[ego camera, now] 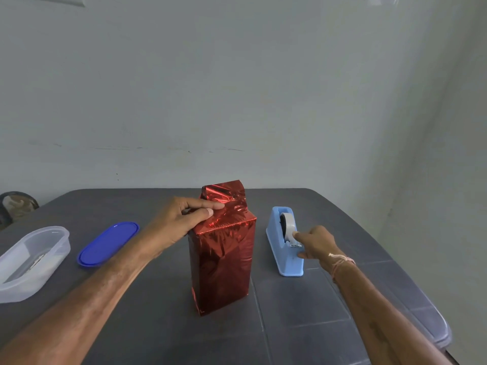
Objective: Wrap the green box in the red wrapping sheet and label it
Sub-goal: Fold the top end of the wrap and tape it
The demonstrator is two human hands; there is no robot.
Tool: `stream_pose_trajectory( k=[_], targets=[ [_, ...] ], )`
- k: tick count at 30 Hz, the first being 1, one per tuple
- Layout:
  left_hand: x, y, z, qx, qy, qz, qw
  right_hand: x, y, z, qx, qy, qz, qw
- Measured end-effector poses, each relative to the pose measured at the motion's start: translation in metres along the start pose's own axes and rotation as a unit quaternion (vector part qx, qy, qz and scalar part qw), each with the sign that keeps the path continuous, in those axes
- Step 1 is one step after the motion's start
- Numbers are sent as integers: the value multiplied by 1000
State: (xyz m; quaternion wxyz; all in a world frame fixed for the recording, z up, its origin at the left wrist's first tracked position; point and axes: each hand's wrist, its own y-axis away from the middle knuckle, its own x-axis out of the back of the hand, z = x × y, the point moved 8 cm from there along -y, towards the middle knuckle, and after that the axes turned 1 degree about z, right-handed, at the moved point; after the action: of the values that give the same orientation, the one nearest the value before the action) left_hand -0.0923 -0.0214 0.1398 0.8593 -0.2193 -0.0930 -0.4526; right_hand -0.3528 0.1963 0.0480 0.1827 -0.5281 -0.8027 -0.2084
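The box stands upright at the middle of the table, fully covered by the shiny red wrapping sheet [222, 262]; no green shows. Loose red foil sticks up at its far top edge. My left hand [181, 219] rests on the box top, thumb and forefinger pressing a fold of the foil down. To the right stands a light blue tape dispenser [286, 248] with a white tape roll. My right hand [315, 242] is at the dispenser's cutter, fingertips pinching the free end of the tape.
A clear plastic container [31, 262] sits at the left, and its blue oval lid [108, 243] lies beside it. A clear plastic piece [432, 325] lies at the table's right edge. The dark grey table [303, 312] ends at a pale wall behind.
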Motion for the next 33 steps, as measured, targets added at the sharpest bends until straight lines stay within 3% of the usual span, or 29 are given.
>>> stream_pose_trajectory(
  k=[9,18,33],
  targets=[
    [0,0,-1,-8,12,0,1000,-6,2,6,-70,-71,-57,993],
    [0,0,-2,-15,21,-5,1000,-9,14,11,-100,-197,-61,973],
    [0,0,-4,-2,14,-3,1000,-16,30,37,-67,-258,38,963]
  ],
)
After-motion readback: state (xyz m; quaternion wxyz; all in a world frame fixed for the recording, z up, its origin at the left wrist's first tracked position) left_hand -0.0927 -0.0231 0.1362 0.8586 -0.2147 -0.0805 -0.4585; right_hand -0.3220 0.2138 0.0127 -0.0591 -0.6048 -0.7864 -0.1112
